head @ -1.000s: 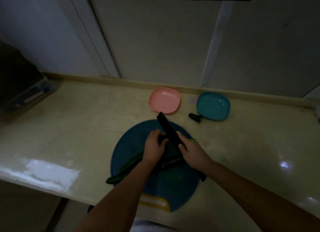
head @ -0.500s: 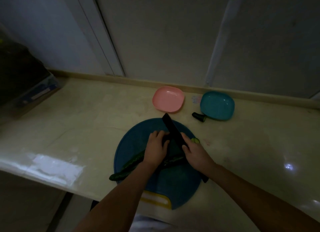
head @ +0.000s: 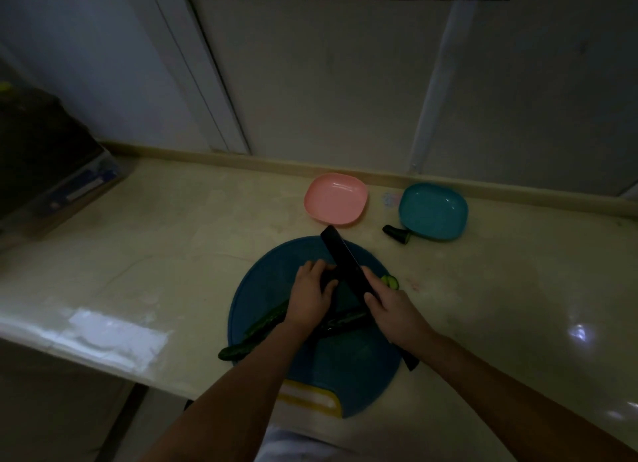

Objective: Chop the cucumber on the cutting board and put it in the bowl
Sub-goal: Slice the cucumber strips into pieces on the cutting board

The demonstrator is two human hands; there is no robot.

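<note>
Green cucumber [head: 266, 325] lies across the blue cutting board [head: 276, 275], pinned at 9 o'clock of the dark knife [head: 345, 266] by the curled left hand [head: 310, 297], so the right hand [head: 393, 311], wrapped round the handle, should slice straight down, clear of those knuckles.

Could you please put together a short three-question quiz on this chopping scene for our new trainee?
1. True or false: the pink bowl holds cucumber slices.
2. Which hand grips the knife? A) left B) right
3. Where does the cut cucumber end piece lie?

Key:
1. False; it looks empty.
2. B; the right hand holds it, and the left hand steadies the cucumber on the cutting board.
3. On the counter, beside the teal bowl.
</note>
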